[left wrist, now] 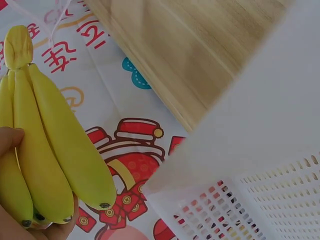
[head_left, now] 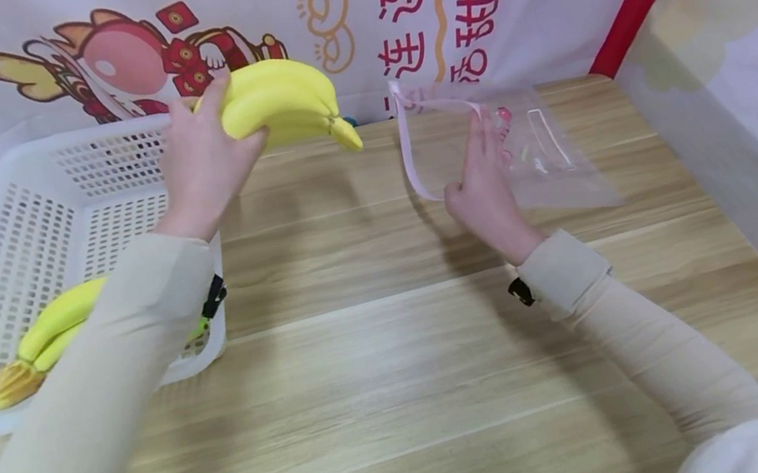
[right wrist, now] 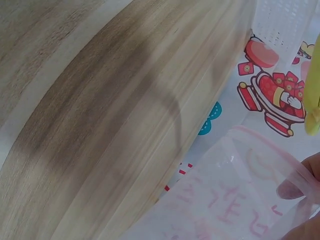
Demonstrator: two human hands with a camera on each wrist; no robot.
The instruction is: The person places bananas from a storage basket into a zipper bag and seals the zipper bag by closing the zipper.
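Note:
My left hand (head_left: 202,162) grips a yellow bunch of bananas (head_left: 282,97) just right of the basket's far corner, above the table's back edge. Its stem end points right, towards the bag. In the left wrist view the thumb lies across the bananas (left wrist: 47,145), and their dark tips face the palm side. With my right hand (head_left: 489,196) I hold a clear plastic bag (head_left: 571,181) by its pink-edged mouth, which gapes towards the left. The right wrist view shows fingers pinching the bag (right wrist: 215,195) near its rim.
A white perforated basket (head_left: 76,138) stands at the left, with more bananas (head_left: 61,314) inside, partly behind my left sleeve. A black-and-green item (head_left: 211,300) shows at its near right side. Printed cloth (head_left: 277,1) hangs behind the wooden table (head_left: 373,373).

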